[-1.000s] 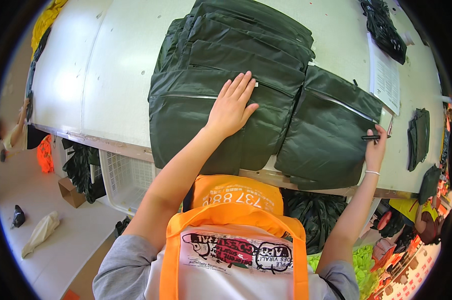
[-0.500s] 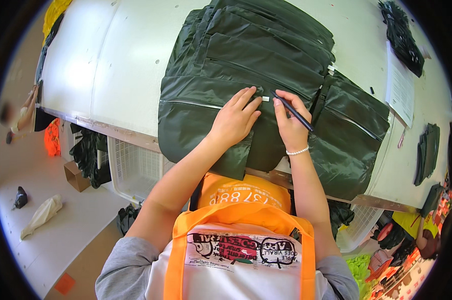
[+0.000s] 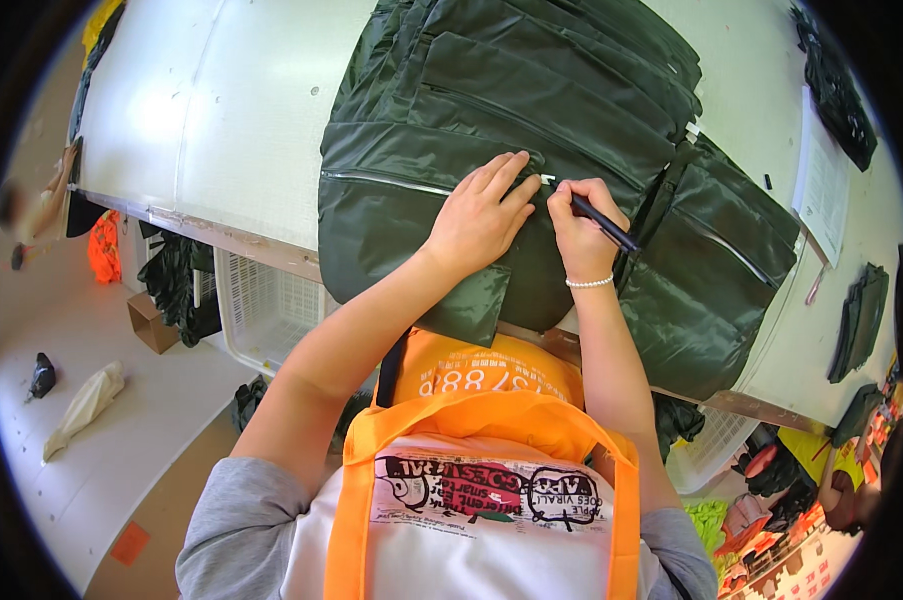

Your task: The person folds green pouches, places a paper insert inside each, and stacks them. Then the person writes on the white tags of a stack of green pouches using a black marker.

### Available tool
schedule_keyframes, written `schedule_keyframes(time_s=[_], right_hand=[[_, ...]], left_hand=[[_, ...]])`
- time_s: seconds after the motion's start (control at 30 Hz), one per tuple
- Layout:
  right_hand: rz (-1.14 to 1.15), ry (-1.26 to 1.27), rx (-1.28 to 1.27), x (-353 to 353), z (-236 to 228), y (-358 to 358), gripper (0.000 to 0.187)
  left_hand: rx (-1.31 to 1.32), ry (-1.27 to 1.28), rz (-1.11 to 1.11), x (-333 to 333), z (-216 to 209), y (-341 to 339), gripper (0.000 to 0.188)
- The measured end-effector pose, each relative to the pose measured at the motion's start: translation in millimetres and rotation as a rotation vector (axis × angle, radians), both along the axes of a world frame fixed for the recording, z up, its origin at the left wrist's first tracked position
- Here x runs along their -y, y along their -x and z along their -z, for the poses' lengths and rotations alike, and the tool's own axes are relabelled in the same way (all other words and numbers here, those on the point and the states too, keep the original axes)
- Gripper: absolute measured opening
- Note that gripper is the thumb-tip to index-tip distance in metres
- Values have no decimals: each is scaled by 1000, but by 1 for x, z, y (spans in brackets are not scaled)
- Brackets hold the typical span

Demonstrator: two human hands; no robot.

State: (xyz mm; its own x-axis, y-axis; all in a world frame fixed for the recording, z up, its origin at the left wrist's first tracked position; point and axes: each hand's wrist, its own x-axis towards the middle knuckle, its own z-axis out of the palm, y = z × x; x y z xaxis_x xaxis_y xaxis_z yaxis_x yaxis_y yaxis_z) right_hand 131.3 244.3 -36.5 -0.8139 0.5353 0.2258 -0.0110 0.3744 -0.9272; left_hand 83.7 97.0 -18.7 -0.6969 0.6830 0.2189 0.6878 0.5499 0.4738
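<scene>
My left hand (image 3: 484,213) lies flat with fingers stretched on a dark green fabric panel (image 3: 376,232) that has a long zipper (image 3: 389,180) across it. My right hand (image 3: 583,232) grips a black pen (image 3: 607,224), its tip down at a small white label (image 3: 546,180) on the panel. The label sits between my two hands. Behind the panel, a layered stack of similar green zipped pieces (image 3: 531,75) reaches up the table. At the right lies another pile of zipped green pieces (image 3: 706,240).
The white table (image 3: 241,110) has its front edge before me. Sheets of paper (image 3: 821,185), a black bundle (image 3: 833,95) and folded dark pieces (image 3: 858,322) lie at the right. White plastic crates (image 3: 266,300) stand below the edge. Another person's arm (image 3: 56,200) shows at far left.
The pen tip has come down onto the white label as my right hand shifted slightly. My left hand still presses the panel. The whole view has shifted a little.
</scene>
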Motion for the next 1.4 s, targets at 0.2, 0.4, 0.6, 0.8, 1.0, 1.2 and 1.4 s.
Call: schedule_keyframes(time_s=[0.2,0.4,0.6,0.8,1.0,1.2,1.4], right_hand=[[-10,-43,-7,-1,4,1,9],[-39,-91,-18,-2,1,0,11],[16,31,-14,-4,-5,-13,8],[-203,-506,298,33,-35,-44,30],[-55,-121,171,41,-44,-46,32],[287,-195,155,-137,-115,-111,22],[464,-495,398,-269,-49,-181,24]], left_hand=[[-10,19,-7,-1,0,0,35],[-16,10,-5,-1,1,0,35],[19,-51,-15,-2,1,1,32],[59,-475,-153,0,6,21,25],[-2,-594,-149,-21,-16,32,36],[20,-558,-46,-60,-39,30,37],[-67,36,131,-88,-3,9,58]])
